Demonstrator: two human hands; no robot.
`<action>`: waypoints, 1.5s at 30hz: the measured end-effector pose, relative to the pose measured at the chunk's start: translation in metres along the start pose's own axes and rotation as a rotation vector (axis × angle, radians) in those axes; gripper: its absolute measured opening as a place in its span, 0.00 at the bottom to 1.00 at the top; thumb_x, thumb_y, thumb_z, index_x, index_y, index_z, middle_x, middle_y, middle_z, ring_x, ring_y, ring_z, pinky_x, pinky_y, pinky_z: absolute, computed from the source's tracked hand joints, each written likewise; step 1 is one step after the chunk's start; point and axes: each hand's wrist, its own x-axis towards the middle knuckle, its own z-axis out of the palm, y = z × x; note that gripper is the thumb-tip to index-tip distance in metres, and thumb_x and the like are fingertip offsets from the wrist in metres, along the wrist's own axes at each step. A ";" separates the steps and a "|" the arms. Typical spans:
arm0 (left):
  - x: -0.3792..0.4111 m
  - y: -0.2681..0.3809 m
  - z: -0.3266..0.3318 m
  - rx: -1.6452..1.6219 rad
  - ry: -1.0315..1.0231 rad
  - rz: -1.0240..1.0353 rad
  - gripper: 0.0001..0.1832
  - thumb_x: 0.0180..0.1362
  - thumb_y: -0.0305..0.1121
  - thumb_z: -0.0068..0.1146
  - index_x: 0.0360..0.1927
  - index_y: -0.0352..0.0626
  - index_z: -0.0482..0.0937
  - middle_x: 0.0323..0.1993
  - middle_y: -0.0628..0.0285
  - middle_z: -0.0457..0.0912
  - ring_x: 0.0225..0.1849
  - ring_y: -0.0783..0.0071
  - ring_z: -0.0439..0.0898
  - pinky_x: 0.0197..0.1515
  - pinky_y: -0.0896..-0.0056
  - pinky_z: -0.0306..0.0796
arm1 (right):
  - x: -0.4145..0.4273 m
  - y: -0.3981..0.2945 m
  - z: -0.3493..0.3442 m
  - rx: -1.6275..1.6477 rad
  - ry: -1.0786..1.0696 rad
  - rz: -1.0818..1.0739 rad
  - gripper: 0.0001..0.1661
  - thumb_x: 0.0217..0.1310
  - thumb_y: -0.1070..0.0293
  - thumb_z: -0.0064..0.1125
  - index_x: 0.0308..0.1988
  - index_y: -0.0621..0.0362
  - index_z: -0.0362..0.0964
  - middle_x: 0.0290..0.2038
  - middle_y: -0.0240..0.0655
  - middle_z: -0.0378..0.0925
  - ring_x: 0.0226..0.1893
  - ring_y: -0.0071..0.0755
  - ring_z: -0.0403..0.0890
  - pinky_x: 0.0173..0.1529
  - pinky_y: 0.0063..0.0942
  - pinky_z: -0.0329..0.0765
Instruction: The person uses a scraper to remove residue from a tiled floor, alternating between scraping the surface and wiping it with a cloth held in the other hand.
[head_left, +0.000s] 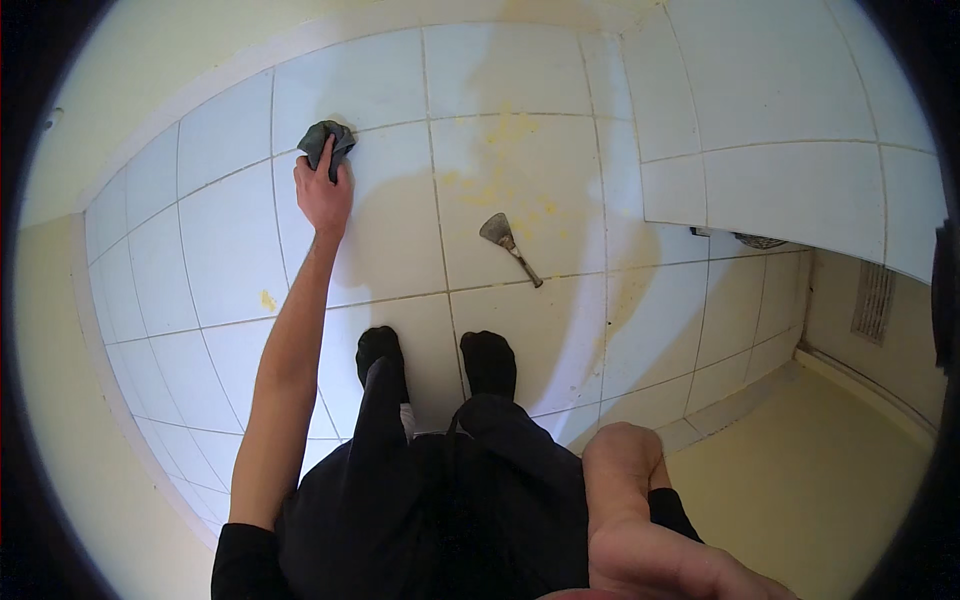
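Note:
My left hand (324, 196) presses a crumpled dark grey cloth (328, 141) onto the white floor tiles (367, 195), near a grout line, with its arm stretched far forward. A putty knife (510, 247) with a fan-shaped, worn blade lies loose on the tiles, right of the cloth and ahead of my feet. Yellow flakes or smears (499, 187) are scattered around and beyond its blade. My right hand (660, 559) is close to the camera at the bottom edge, beside my right thigh, its arm bent at the elbow. Its fingers are partly cut off by the frame.
My feet in black socks (380, 352) stand on the floor. Another yellow spot (268, 301) lies left of my forearm. On the right is a white tiled block (787, 180) with an open gap below. A vent grille (874, 304) sits in the wall. Cream walls (52, 315) border the tiles.

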 end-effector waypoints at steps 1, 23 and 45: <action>0.000 0.001 0.000 0.000 0.000 0.000 0.29 0.55 0.33 0.63 0.63 0.67 0.79 0.45 0.57 0.73 0.50 0.55 0.75 0.49 0.54 0.75 | 0.000 0.000 0.000 0.016 -0.001 0.008 0.15 0.63 0.75 0.61 0.48 0.55 0.67 0.42 0.28 0.67 0.42 0.26 0.72 0.43 0.23 0.68; 0.001 0.003 -0.003 -0.015 -0.020 -0.026 0.29 0.55 0.34 0.61 0.63 0.66 0.79 0.46 0.54 0.73 0.50 0.53 0.75 0.49 0.53 0.75 | 0.000 0.002 0.001 -0.040 -0.003 -0.022 0.17 0.63 0.75 0.61 0.49 0.55 0.66 0.42 0.28 0.67 0.42 0.26 0.71 0.42 0.24 0.67; 0.001 0.004 -0.003 -0.029 -0.053 -0.055 0.28 0.56 0.36 0.60 0.64 0.66 0.79 0.49 0.53 0.74 0.52 0.52 0.75 0.51 0.53 0.75 | 0.000 0.001 -0.001 -0.062 -0.022 -0.008 0.16 0.62 0.76 0.61 0.49 0.55 0.67 0.43 0.28 0.66 0.42 0.27 0.70 0.43 0.25 0.67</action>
